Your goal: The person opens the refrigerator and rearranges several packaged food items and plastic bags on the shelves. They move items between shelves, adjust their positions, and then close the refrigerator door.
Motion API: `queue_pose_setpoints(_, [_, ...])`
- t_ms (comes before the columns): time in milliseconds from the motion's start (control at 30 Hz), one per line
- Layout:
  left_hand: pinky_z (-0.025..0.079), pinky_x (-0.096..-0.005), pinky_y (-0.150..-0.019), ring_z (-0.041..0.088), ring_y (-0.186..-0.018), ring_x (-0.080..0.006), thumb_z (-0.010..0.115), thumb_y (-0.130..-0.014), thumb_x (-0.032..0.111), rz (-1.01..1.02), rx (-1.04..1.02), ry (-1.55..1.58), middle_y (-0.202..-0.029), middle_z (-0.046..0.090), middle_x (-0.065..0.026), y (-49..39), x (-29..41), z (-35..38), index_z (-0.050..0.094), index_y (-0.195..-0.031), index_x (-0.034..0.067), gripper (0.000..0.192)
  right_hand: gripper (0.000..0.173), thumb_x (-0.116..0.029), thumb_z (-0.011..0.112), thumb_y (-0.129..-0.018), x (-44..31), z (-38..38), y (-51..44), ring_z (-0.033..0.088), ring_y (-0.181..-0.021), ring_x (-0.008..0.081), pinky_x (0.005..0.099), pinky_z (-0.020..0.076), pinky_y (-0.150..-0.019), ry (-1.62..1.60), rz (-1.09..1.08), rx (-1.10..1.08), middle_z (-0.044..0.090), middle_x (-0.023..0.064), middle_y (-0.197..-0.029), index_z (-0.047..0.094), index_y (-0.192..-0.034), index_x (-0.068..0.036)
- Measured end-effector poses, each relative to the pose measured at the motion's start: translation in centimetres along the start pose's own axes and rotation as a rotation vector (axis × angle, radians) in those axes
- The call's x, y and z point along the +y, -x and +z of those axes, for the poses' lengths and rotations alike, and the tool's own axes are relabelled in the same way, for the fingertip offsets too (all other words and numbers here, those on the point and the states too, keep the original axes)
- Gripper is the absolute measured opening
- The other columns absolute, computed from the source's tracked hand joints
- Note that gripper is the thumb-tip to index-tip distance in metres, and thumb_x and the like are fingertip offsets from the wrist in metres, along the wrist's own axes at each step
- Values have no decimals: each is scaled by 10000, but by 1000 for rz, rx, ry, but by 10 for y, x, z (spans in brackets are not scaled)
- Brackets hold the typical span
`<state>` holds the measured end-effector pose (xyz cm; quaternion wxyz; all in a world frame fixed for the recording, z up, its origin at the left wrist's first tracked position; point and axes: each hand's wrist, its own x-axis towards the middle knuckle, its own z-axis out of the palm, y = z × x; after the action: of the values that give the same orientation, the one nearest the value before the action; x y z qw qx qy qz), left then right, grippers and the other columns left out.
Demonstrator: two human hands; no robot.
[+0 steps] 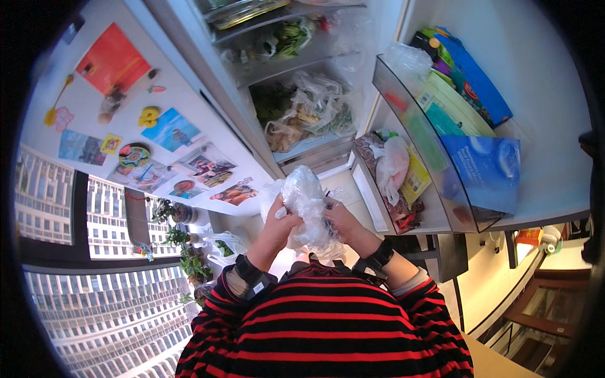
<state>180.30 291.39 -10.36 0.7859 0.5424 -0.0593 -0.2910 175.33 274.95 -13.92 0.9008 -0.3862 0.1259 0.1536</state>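
Between my two hands is a crumpled bundle of clear plastic bags [305,198], held in front of the open refrigerator. My left hand [279,222] grips its left side with thumb and fingers. On the other side my right hand [344,221] pinches the plastic; some of its fingers are hidden behind the bundle. What the bags contain, if anything, cannot be told. Beyond the hands, a refrigerator drawer [314,149] holds more plastic bags [316,99] and leafy produce. A whitish plastic bag [393,163] lies in the lower door bin to the right.
The right refrigerator door carries a clear bin [425,137] with a blue package [484,165] and other packets. At left, the other door [189,127] bears pictures and magnets. Potted plants [196,264] and a white bag with greens [226,246] stand by the window.
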Motion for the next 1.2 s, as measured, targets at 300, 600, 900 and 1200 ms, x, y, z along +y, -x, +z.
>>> queue_pose_setpoints(300, [465, -311, -825, 545, -982, -194, 523, -677, -46, 180, 302, 153, -1060, 535, -81, 28, 3, -89, 422, -1206, 49, 547, 449, -131, 704, -773, 17, 61, -31, 528, -830, 80, 219, 441, -697, 628, -170, 95, 573, 30, -1007, 522, -1170, -24])
queue_pose_setpoints(600, [447, -306, -848, 560, -953, -176, 541, -706, -66, 262, 461, -341, -1060, 577, -53, 43, -9, -170, 479, -1194, 27, 501, 432, -183, 718, -748, 56, 144, -79, 593, -943, 232, 333, 461, -826, 1224, -281, -306, 602, 137, -1031, 530, -1114, -49])
queue_pose_setpoints(900, [498, -339, -804, 575, -967, -215, 422, -760, -97, 193, 936, 90, -1081, 562, -85, 144, -19, -196, 460, -1217, 35, 477, 422, -197, 716, -743, -51, 133, -221, 613, -881, 280, 358, 479, -794, 1347, -778, 272, 628, 168, -979, 565, -1088, -6])
queue_pose_setpoints(1200, [510, -328, -751, 597, -910, -203, 470, -790, -32, 434, 1389, 337, -1073, 569, -99, 258, -79, -118, 450, -1207, 12, 419, 444, -375, 687, -761, -64, 142, -252, 633, -816, 317, 388, 485, -708, 1388, -818, -64, 659, 171, -883, 613, -976, 7])
